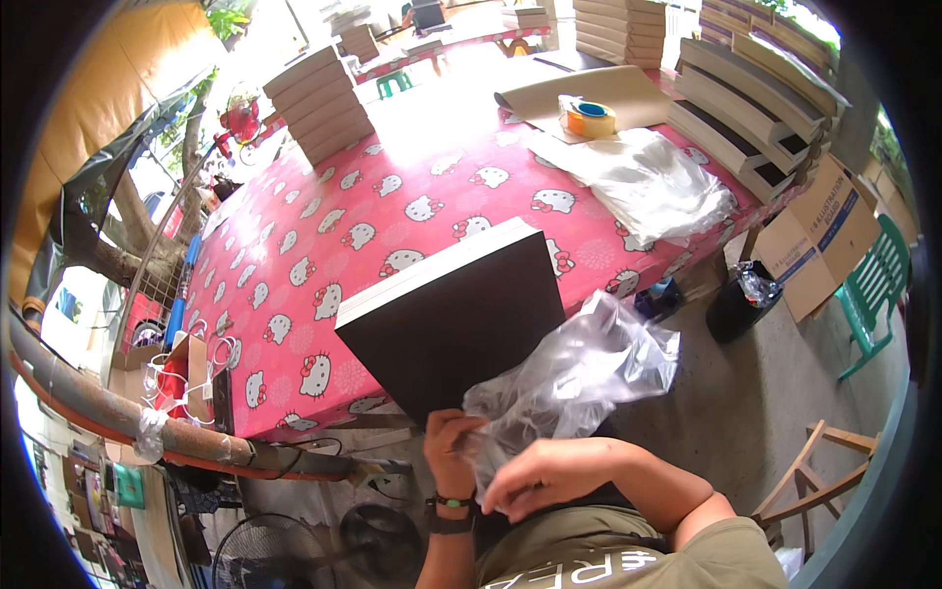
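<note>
A crumpled clear plastic bag (599, 363) spreads in front of me, across the lower right of a thick block of white sheets with a black face (461, 324). The block stands tilted at the near edge of the table. My left hand (454, 447) is closed on the bag's near edge, just below the block's lower corner. Close by on the right, my right hand (549, 473) has its fingers curled down at the same end of the bag. Its fingertips are partly hidden, but plastic runs up to them.
A pink patterned cloth covers the table (294, 245). White plastic bags (657, 187) lie at the right, beside tape rolls (591, 120) and brown paper (549, 93). Stacked blocks (319, 103) stand farther back. A fan (270, 550), metal pipe (216, 444) and wooden chair (824, 471) surround me.
</note>
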### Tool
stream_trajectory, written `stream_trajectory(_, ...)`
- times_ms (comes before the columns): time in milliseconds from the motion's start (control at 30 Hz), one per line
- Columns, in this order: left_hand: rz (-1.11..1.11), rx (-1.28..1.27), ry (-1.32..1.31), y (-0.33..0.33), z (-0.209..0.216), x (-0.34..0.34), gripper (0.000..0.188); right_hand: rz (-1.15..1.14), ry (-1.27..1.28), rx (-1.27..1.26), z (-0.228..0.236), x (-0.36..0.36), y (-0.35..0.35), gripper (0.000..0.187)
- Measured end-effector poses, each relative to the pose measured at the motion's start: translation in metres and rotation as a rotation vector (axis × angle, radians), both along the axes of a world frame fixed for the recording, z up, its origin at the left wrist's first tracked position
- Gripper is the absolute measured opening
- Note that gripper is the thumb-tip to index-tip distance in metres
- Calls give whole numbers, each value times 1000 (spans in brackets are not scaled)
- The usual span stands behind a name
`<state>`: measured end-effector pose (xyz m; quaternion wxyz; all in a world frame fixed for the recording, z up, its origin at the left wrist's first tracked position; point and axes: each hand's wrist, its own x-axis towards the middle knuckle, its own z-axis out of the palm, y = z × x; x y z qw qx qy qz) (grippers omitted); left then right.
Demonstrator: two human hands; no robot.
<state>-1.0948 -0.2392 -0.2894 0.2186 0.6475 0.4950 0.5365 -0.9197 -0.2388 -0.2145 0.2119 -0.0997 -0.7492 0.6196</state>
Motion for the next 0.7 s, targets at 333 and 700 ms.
stream_trajectory(333, -252, 61, -247, -18, 29, -17, 13, -901, 75, 468, 13, 51, 40, 34)
stream_trajectory(700, -216, 201, 160, -25, 64, -25, 9, -161, -220, 51, -17, 22, 43, 21)
